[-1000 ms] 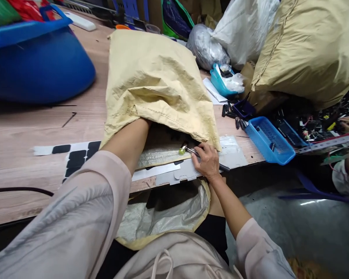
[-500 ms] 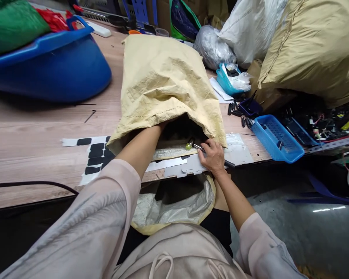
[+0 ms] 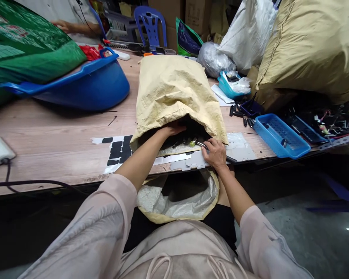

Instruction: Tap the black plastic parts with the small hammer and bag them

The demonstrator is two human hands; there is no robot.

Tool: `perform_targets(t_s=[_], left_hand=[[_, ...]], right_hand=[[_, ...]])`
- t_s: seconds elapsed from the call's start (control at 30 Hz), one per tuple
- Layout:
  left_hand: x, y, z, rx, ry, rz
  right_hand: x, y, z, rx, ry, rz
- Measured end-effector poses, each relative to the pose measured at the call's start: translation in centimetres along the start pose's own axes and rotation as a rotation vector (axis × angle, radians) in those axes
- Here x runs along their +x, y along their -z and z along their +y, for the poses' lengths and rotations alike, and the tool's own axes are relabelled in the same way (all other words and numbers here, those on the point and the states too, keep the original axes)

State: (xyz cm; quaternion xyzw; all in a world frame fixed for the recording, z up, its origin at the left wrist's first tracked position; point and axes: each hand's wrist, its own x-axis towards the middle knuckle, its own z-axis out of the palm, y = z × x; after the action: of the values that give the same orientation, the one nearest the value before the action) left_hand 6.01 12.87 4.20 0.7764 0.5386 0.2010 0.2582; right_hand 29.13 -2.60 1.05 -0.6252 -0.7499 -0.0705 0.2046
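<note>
A pale yellow woven sack lies on the table with its mouth towards me. Inside that mouth is my left hand, its fingers partly in shadow and seemingly stretched out; I see nothing held in them. Several small dark pieces and a yellow-green bit lie at the sack's lower lip. My right hand is closed around a thin tool with a metal shaft and black handle, at the sack's right corner. Below the table edge, a second sack gapes open on my lap.
A blue tub and a green bag stand left. Sheets of black stickers lie beside the sack. At right are a blue basket, a teal basket and a large full sack. Another person's hand shows far left.
My left hand has drawn back enough to show in the sack's mouth, with more dark pieces visible beside it. The right hand keeps its grip. The view has shifted left and up.
</note>
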Motion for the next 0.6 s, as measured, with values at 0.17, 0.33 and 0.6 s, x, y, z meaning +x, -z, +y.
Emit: perform_targets(t_s=[0.17,0.33,0.6], left_hand=[[-3.6,1.5,0.9,0.006,0.073,0.05],[-8.6,1.6,2.0,0.086,0.109,0.226],[-14.2,-0.9,1.9,0.271,0.113,0.317]], right_hand=[[0.1,-0.1,0.0,-0.001,0.002,0.031],[0.2,-0.1,0.0,0.0,0.0,0.043],[-0.1,0.1,0.3,0.007,-0.029,0.13]])
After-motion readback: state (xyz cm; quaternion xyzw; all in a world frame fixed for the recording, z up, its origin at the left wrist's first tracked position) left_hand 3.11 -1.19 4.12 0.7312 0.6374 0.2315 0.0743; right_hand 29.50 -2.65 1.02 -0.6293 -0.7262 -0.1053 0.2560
